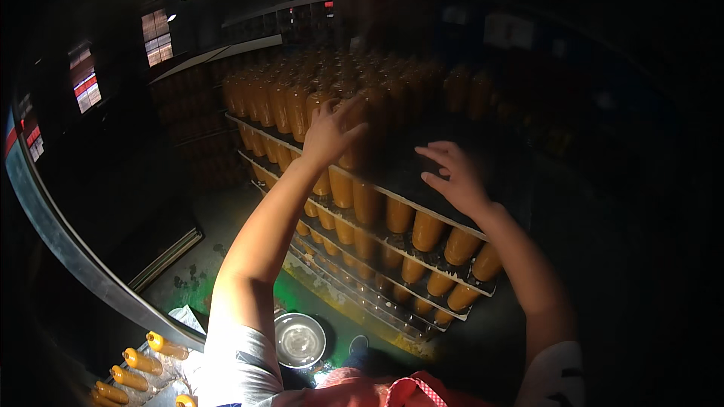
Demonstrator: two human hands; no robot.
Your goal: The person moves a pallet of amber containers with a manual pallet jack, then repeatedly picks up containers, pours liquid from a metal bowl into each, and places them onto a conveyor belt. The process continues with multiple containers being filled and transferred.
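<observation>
My left hand (332,133) reaches to the front edge of the top layer of orange-filled bottles (280,99). Its fingers are spread, beside and partly in front of the nearest bottles; whether they touch one I cannot tell. Just below its thumb stands an orange bottle (352,157) at the end of the row. My right hand (452,179) hovers over a dark, bottle-free part of the stack's top board (411,173), fingers apart and holding nothing. Beneath that board, more filled bottles (427,231) stand in several layers separated by thin boards.
A round metal basin (300,340) sits on the wet green floor near my feet. At the lower left, several orange bottles (143,362) lie by a curved metal rail (72,245). Another dim stack (200,98) stands farther back left. The right side is very dark.
</observation>
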